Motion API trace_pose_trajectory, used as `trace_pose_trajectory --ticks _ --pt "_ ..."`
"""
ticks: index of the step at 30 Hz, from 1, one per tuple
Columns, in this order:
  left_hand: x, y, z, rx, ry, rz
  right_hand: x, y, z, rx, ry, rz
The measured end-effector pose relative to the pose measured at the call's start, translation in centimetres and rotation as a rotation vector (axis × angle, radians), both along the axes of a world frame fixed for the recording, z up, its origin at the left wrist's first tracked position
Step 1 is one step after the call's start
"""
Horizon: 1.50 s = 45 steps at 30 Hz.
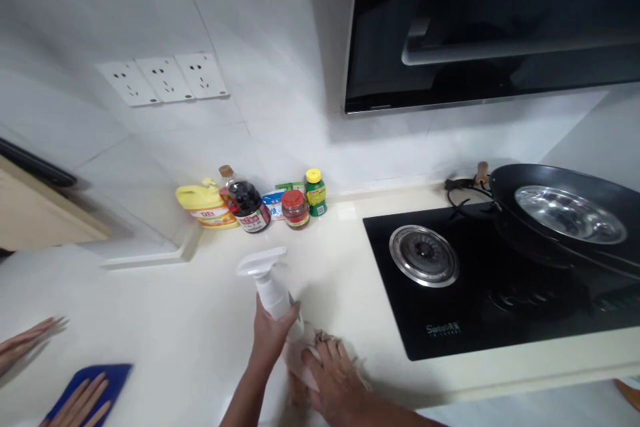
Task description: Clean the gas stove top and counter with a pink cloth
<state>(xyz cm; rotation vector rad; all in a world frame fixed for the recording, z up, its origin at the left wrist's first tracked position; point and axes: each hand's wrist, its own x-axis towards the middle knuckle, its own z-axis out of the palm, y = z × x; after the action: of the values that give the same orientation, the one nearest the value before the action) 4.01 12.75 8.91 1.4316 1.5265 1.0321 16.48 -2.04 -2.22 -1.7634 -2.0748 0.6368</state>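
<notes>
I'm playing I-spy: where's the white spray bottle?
The white spray bottle is low, just left of centre in the head view, in the left hand, left of the black stove.

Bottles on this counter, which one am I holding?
The white spray bottle in your left hand; the yellow jug, dark bottle and green bottle stand by the wall, untouched.
</notes>
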Motion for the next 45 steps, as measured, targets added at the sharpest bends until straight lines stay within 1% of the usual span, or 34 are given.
trace_pose_trajectory --ticks 2,3,5,7,8,10,12,13,15,17,19,23,25,27,29,32,35,37,40,43,45 --pt "0.6 -2.3 1.2 -0.035 -0.028 -0.013 1.4 -0.8 1.2 -0.037 0.097 -0.03" --pt "1.0 -3.6 1.7 -0.056 -0.046 -0.012 2.5 -1.1 2.1 -0.024 0.158 -0.071" --pt "2.3 -6.2 2.4 -0.1 -0.062 0.015 4.9 -1.6 4.6 0.09 0.299 -0.222" --pt "3.9 -8.9 2.7 -0.134 -0.04 0.04 7.2 -1.8 7.6 0.257 0.445 -0.357" --pt "4.8 -10.2 2.6 -0.139 -0.016 0.044 8.1 -1.9 9.2 0.33 0.504 -0.402" --pt "6.7 -12.8 2.2 -0.129 0.033 0.044 9.4 -2.0 12.3 0.412 0.589 -0.409" --pt "8.6 -15.2 1.7 -0.097 0.053 0.041 10.2 -2.3 14.6 0.412 0.646 -0.346" --pt "9.5 -16.2 1.5 -0.071 0.05 0.036 10.5 -2.6 15.5 0.384 0.669 -0.322" --pt "11.6 -18.2 1.2 -0.009 0.008 -0.006 11.1 -3.4 16.5 0.287 0.701 -0.319" --pt "13.7 -20.2 1.2 0.032 -0.062 -0.068 12.2 -4.5 17.1 0.185 0.722 -0.355" --pt "16.0 -22.3 1.3 0.006 -0.117 -0.127 13.9 -5.7 17.3 0.114 0.76 -0.384" --pt "20.5 -26.1 1.4 -0.198 -0.137 -0.229 18.1 -8.1 16.6 0.064 0.843 -0.483" --pt "22.5 -27.6 1.4 -0.275 -0.164 -0.282 20.0 -9.2 15.9 0.084 0.827 -0.556" --pt "24.1 -28.8 1.4 -0.342 -0.214 -0.333 21.9 -10.2 15.5 0.087 0.781 -0.576" --pt "25.2 -29.8 1.3 -0.431 -0.3 -0.387 23.6 -11.2 15.4 0.025 0.744 -0.501" --pt "26.3 -31.1 1.1 -0.55 -0.493 -0.47 25.6 -12.7 15.9 -0.105 0.727 -0.296" --pt "26.9 -32.0 0.9 -0.574 -0.658 -0.523 26.6 -13.9 16.4 -0.179 0.742 -0.186" --pt "27.3 -32.5 1.0 -0.565 -0.704 -0.52 26.9 -14.5 16.7 -0.229 0.773 -0.16" --pt "27.8 -32.9 1.2 -0.53 -0.704 -0.451 26.8 -14.8 17.3 -0.276 0.788 -0.119" --pt "28.1 -33.2 1.1 -0.495 -0.635 -0.345 26.5 -14.4 17.9 -0.252 0.737 -0.079" --pt "28.3 -33.2 0.7 -0.491 -0.579 -0.289 26.1 -13.9 18.2 -0.217 0.699 -0.095"
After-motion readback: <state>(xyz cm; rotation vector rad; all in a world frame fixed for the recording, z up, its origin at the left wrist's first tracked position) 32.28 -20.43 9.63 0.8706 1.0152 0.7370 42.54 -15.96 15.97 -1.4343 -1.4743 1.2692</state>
